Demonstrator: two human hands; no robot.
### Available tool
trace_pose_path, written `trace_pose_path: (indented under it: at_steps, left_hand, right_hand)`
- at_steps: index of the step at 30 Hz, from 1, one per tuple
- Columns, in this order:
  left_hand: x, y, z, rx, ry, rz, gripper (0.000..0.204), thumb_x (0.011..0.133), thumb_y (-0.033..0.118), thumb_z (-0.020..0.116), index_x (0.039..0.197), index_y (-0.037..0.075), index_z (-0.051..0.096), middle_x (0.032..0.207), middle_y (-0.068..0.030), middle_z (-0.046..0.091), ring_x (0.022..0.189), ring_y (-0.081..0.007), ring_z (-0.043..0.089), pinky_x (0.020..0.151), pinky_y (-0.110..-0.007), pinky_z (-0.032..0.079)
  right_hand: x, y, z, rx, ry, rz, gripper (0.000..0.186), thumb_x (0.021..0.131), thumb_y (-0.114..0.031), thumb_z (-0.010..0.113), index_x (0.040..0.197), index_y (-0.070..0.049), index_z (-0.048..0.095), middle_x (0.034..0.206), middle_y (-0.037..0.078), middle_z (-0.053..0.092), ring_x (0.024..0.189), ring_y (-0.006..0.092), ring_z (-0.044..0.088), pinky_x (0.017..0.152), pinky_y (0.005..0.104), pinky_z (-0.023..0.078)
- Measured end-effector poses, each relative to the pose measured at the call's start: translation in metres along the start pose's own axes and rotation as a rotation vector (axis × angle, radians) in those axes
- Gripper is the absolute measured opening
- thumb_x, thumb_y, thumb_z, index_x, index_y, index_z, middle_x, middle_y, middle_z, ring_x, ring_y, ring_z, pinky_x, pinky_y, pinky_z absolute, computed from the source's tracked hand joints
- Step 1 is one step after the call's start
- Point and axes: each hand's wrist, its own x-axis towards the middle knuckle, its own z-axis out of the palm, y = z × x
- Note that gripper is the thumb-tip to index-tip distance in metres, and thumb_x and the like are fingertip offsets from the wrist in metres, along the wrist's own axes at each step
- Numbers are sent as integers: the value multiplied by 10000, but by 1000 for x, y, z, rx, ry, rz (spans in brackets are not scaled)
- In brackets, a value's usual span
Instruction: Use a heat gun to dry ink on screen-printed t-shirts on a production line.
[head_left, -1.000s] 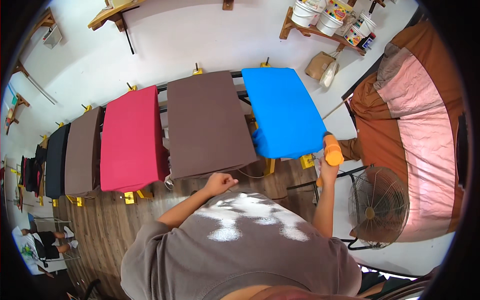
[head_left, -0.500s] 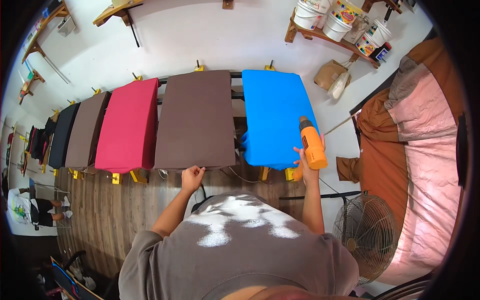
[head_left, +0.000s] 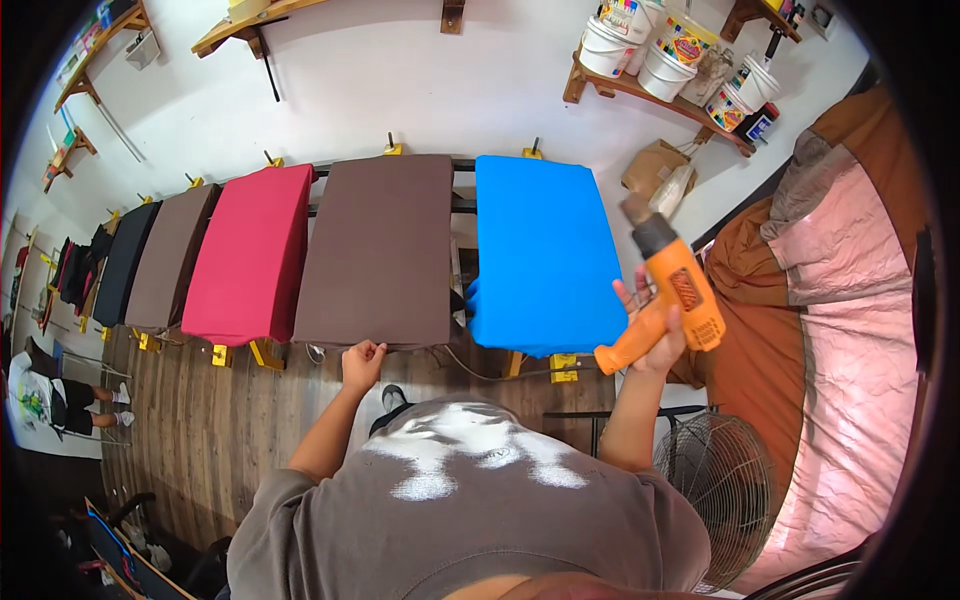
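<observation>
An orange heat gun [head_left: 688, 300] with a dark nozzle is held in my right hand [head_left: 668, 345], beside the near right corner of the blue fabric-covered board [head_left: 548, 255]. Its nozzle points away from me, up and slightly left. My left hand [head_left: 363, 366] is closed at the near edge of the dark brown fabric [head_left: 375, 255], which is stretched over the neighbouring board. The fingers are curled and pinch at its hem; the exact grip is partly hidden.
To the left stand a red fabric-covered board [head_left: 247, 255], a brown one and a black one in a row. A metal fan [head_left: 712, 490] is close by my right arm. Paint buckets [head_left: 665, 75] fill a wall shelf. At far left another person [head_left: 60, 395] is visible.
My right hand has moved right and nearer with the heat gun, off the blue board. My left hand has shifted slightly left along the brown fabric's edge. The view has also shifted a little.
</observation>
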Motion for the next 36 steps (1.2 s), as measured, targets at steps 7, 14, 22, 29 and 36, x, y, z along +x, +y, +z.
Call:
trace_pose_path:
  at_steps: [7,14,22,29,36]
  left_hand:
    - [3,-4,5,114,40,-12,377,922,342,756,756,12,681,573,-102,632,522,-203,618,567,-368,488]
    - [5,3,5,118,5,-34,381,924,345,753,750,13,682,576,-113,631,518,-211,618,564,-381,485]
    - [6,9,-4,104,-38,-19,387,922,351,771,744,19,683,561,-109,633,496,-208,612,552,-386,484]
    - [12,-11,-6,100,-172,44,372,925,334,766,763,9,684,610,-165,628,535,-328,620,554,-428,486]
    - [17,-31,-4,118,-244,255,352,918,370,769,759,61,714,593,-123,634,539,-311,644,540,-420,499]
  right_hand:
    - [1,-44,40,-251,-88,-287,859,907,-228,804,1611,-193,312,1699,144,271,1331,381,530,1096,599,473]
    - [7,-13,41,-485,84,-239,828,917,-105,806,1576,-178,309,1558,115,453,1038,261,661,908,412,573]
    - [-68,109,-25,-510,489,226,736,992,-42,712,1587,-248,331,1301,64,600,983,200,672,766,370,599]
    - [-25,81,-42,-220,617,168,662,1077,-565,495,1529,-89,411,1436,85,559,1157,240,656,1022,497,544]
    - [-11,97,15,-538,515,347,620,1013,-223,688,1554,-128,401,1421,84,578,1189,253,672,856,395,617]
